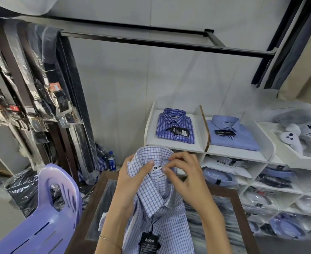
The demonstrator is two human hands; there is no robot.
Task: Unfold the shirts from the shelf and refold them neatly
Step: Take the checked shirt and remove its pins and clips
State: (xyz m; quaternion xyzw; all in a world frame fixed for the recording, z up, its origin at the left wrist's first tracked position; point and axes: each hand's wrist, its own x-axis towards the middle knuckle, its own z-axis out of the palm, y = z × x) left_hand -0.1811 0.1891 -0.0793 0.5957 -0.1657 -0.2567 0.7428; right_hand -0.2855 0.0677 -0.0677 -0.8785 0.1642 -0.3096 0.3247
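Gripping checked shirt [162, 208] collar, both hands [132, 178], lilac chair [46, 208] left, shelf [202, 149] behind

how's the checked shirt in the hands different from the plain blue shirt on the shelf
The checked shirt is white with a blue grid; the plain blue shirt is one solid colour. The checked shirt is held up at the collar by the left hand and the right hand, hanging loose; the plain blue shirt lies flat and neatly folded on the shelf. Both have a collar and a dark hang tag.
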